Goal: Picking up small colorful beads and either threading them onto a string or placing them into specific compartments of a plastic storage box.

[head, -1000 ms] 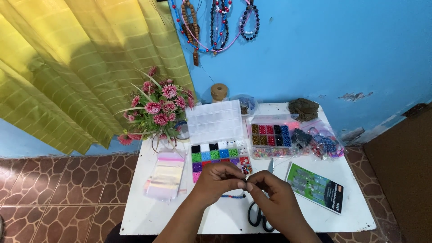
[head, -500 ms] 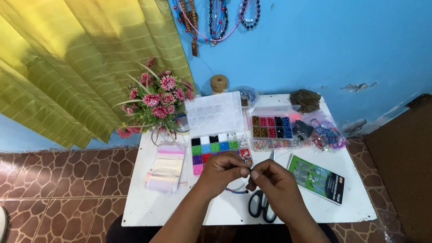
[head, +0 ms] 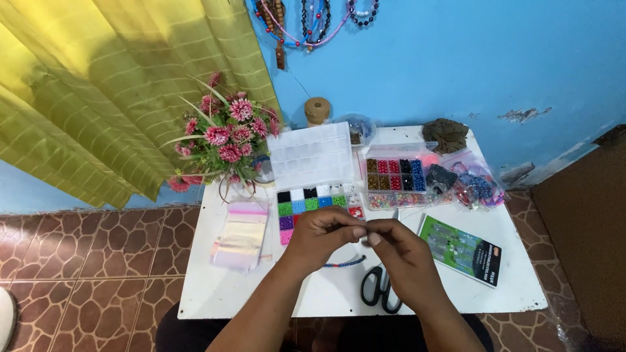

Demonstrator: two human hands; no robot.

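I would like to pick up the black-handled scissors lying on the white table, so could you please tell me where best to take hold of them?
Grip the black-handled scissors by the two finger loops, coming from the near edge of the white table. The loops lie flat and uncovered toward the person, while the right hand covers the blade end.

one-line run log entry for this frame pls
left hand: pinching bead strand | right hand: fingertips meeting left's, above scissors | open bead box behind hands | white table
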